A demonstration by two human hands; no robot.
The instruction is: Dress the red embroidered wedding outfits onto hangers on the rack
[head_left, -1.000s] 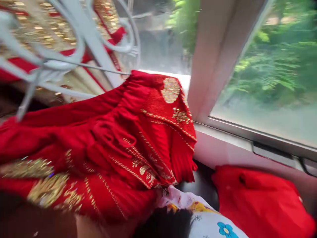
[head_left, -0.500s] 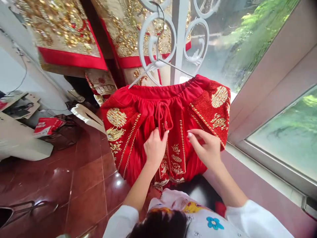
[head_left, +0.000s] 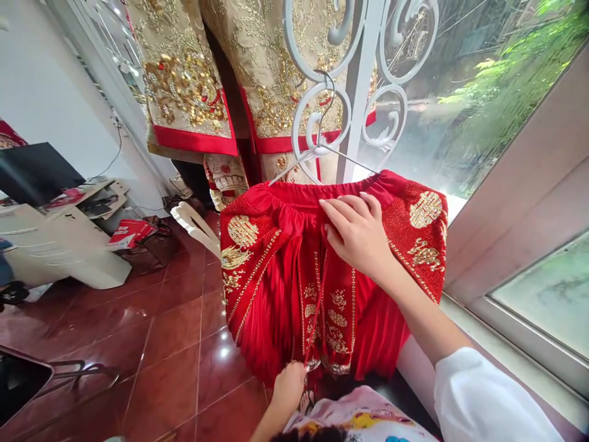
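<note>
Red skirt [head_left: 276, 288] hangs on a wire hanger [head_left: 324, 123] near the window [head_left: 547, 288]. My left hand [head_left: 289, 382] grips its cord [head_left: 318, 304], low down. My right hand [head_left: 356, 230] touches the waistband [head_left: 288, 212], fingers bent; cannot tell whether pinching.

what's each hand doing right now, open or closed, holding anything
Left hand: closed, holding the red cord.
Right hand: fingers partly curled at the red waistband; whether it grips cannot be told.
</note>
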